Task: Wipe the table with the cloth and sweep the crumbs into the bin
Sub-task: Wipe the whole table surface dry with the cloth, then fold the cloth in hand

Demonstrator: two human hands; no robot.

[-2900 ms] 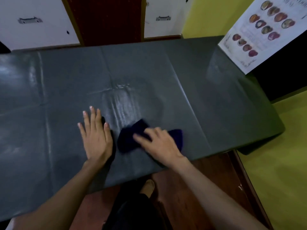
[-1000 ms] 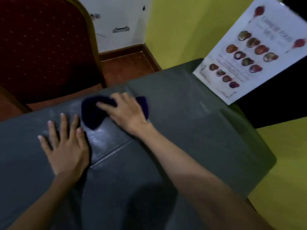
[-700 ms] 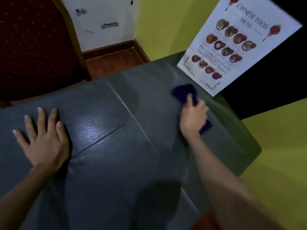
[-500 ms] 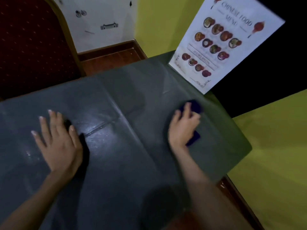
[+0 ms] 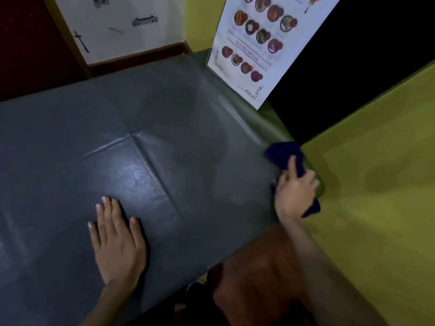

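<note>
The table is covered with a dark grey, creased sheet that shines where light hits it. My right hand presses a dark blue cloth down at the table's right edge, near the front right corner; part of the cloth hangs past the edge. My left hand lies flat on the table near the front edge, fingers spread, holding nothing. No crumbs or bin show in this dim view.
A white food menu sheet leans against the wall at the table's far right corner. A red chair stands behind the far left edge. The yellow-green wall runs close along the table's right side. Brown floor shows below.
My right hand has slid the cloth from the far middle of the table across to the right edge, then toward the front right corner. My left hand stays flat on the table.
</note>
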